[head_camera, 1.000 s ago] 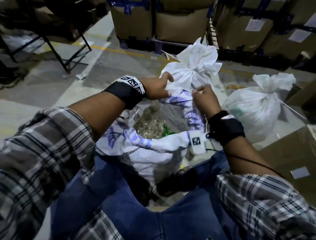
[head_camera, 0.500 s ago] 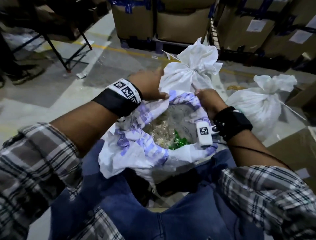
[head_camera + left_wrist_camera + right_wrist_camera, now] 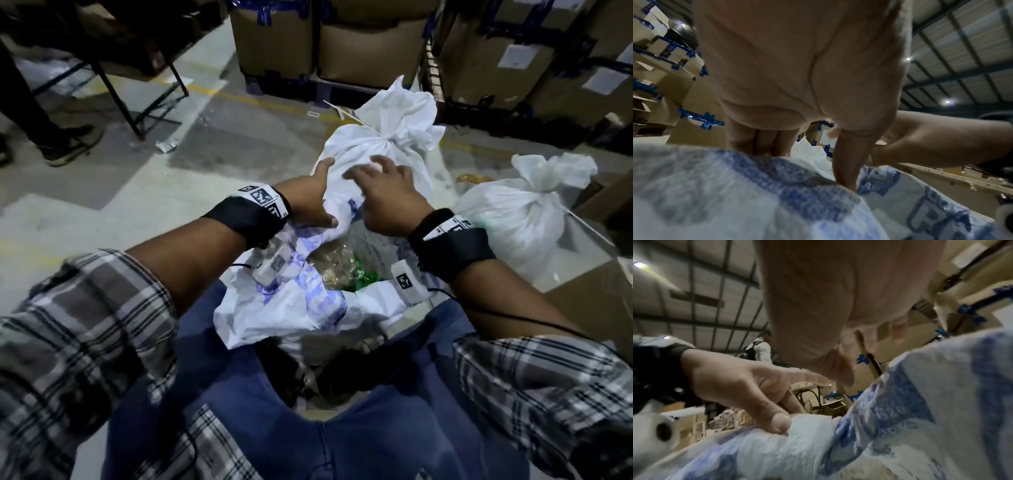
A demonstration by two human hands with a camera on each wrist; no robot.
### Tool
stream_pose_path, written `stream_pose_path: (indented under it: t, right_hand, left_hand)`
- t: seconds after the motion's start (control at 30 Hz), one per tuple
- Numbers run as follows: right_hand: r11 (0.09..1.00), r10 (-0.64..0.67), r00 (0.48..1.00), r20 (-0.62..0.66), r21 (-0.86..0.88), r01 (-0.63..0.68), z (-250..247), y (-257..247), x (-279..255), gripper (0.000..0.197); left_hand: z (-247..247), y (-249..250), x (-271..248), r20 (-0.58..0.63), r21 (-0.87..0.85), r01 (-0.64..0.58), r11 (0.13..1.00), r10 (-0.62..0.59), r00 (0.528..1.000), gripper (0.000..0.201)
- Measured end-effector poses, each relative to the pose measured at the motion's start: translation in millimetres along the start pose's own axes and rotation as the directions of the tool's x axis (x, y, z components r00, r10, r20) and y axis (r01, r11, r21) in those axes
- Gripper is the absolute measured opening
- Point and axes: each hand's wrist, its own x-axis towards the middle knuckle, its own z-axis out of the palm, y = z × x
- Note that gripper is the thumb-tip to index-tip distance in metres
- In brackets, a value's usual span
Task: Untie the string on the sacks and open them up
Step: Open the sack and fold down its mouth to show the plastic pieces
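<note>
Between my knees stands a white sack with blue print (image 3: 284, 308), its mouth open on tan and green contents. My left hand (image 3: 322, 198) pinches the sack's far rim, thumb in front and fingers behind, as the left wrist view shows at the left hand (image 3: 803, 167). My right hand (image 3: 376, 185) hovers with fingers spread over a tied white sack (image 3: 394, 137) just behind; contact cannot be told. A second tied sack (image 3: 513, 219) lies at the right, with a thin string (image 3: 585, 228) trailing from its neck. In the right wrist view the right hand (image 3: 873, 356) holds nothing.
Stacked cardboard boxes with blue tape (image 3: 274, 44) line the back, with more at the right (image 3: 513, 61). A brown carton (image 3: 599, 308) stands close on my right. Black table legs (image 3: 137, 102) and another person's shoe (image 3: 72, 144) are at the left on the concrete floor.
Both hands pulled the open sack's far rim wider. The right hand has since let go and moved forward over the tied sack, fingers spread. The left hand shifted forward along the rim.
</note>
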Motion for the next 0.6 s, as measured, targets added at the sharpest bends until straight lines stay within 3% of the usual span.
stream_pose_path:
  t: [0.07, 0.13, 0.2, 0.27, 0.37, 0.47, 0.53, 0.6]
  right_hand:
    - [0.992, -0.07, 0.982, 0.175, -0.091, 0.087, 8, -8, 4, 0.057]
    - [0.987, -0.066, 0.965, 0.255, -0.123, 0.1, 13, -11, 6, 0.04]
    - [0.992, -0.069, 0.975, 0.211, -0.093, 0.09, 12, -13, 9, 0.026]
    - [0.996, -0.047, 0.986, 0.159, -0.064, 0.058, 12, -12, 13, 0.027]
    - [0.969, 0.095, 0.979, 0.178, 0.208, -0.132, 7, -13, 22, 0.033]
    - [0.812, 0.182, 0.946, 0.266, 0.501, -0.298, -3, -10, 34, 0.016]
    - [0.746, 0.182, 0.932, 0.314, 0.573, -0.339, -8, -5, 39, 0.007]
    - [0.72, 0.222, 0.914, 0.339, 0.575, -0.388, -8, 2, 43, 0.011]
  left_hand:
    - [0, 1, -2, 0.017, -0.06, 0.005, 0.998, -0.004, 1.0, 0.124]
    - [-2, 2, -4, 0.038, -0.099, 0.005, 0.995, -0.002, 0.999, 0.127]
    - [0, 2, -9, 0.028, -0.085, -0.013, 0.996, 0.015, 0.999, 0.119]
    - [6, 3, -12, -0.033, -0.053, -0.047, 0.997, 0.045, 0.998, 0.101]
    - [11, 6, -14, -0.118, -0.03, -0.027, 0.999, 0.023, 0.993, 0.081]
    - [10, 7, -14, -0.288, 0.144, 0.086, 0.986, -0.041, 0.957, 0.082]
    - [6, 8, -13, -0.41, 0.245, 0.142, 0.959, -0.03, 0.912, 0.085]
    - [2, 7, -10, -0.379, 0.202, 0.135, 0.97, -0.05, 0.924, 0.082]
